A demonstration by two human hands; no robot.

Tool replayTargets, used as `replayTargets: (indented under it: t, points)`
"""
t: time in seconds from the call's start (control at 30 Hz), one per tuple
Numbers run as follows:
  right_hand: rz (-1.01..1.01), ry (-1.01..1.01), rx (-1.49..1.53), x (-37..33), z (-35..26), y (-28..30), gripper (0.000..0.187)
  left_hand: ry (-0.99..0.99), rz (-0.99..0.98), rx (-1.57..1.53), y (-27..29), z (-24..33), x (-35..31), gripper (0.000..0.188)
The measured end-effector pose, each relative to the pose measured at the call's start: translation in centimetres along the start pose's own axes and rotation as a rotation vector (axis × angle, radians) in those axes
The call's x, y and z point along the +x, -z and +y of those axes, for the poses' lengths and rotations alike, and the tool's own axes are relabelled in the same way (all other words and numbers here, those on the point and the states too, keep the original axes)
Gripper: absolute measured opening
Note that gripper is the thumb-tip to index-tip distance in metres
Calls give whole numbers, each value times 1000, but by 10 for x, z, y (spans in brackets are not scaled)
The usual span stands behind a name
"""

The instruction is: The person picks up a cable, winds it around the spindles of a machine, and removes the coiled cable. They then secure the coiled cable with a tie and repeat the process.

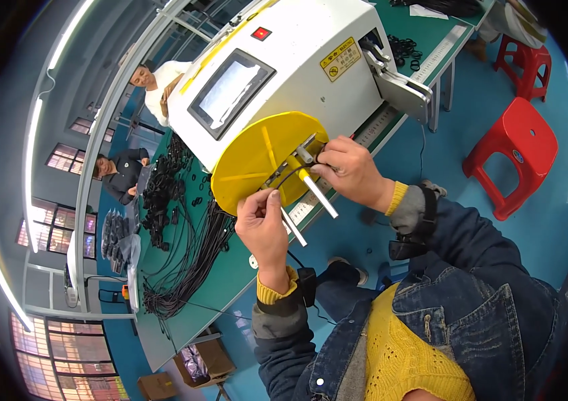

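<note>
Both my hands are at the yellow disc (pixel 242 155) on the front of a white machine (pixel 317 50). A black cable (pixel 288 175) runs across the disc between them. My left hand (pixel 264 224) is closed at the disc's lower edge, thumb and finger pinching the cable. Close to the metal clip (pixel 308 143), my right hand (pixel 354 170) pinches the cable's other part. Two pale rods (pixel 320 195) stick out from the disc toward me. My fingers partly hide the cable's ends.
Loose black cables (pixel 194 264) lie on the green table (pixel 247 284) to the left. A screen (pixel 230 92) sits on the machine. Red stools (pixel 524 144) stand on the blue floor at right. Two people work beyond the table; cardboard boxes (pixel 216 361) are below it.
</note>
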State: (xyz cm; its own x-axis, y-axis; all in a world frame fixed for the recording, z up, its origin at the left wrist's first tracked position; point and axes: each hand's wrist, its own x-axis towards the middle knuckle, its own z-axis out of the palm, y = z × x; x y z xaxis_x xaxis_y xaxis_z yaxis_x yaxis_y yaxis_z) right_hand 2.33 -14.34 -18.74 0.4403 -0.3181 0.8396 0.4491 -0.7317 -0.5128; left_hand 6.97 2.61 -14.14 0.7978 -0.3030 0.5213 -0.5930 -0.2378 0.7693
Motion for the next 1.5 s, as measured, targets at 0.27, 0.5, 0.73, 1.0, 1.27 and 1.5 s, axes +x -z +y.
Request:
replayTargets:
  t: [0.27, 0.5, 0.73, 1.0, 1.27, 1.5]
  points:
    - [36, -144, 33, -12, 6, 6, 12, 21, 82, -64, -3, -5, -5, 10]
    - [-219, -503, 90, -94, 23, 76, 14, 234, 71, -342, 6, -13, -10, 16]
    - [-291, -1037, 437, -142, 27, 119, 29, 229, 90, -474, 1, -24, -17, 21]
    - [-485, -1132, 718, -126, 2, 113, 30, 268, 106, -419, 8, -15, -36, 21]
    - [-421, -1159, 844, -135, 13, 117, 25, -198, 138, 207, 16, -15, -52, 20]
    - [-434, -1160, 779, -139, 14, 120, 23, -236, 117, 243, 11, -3, -57, 21]
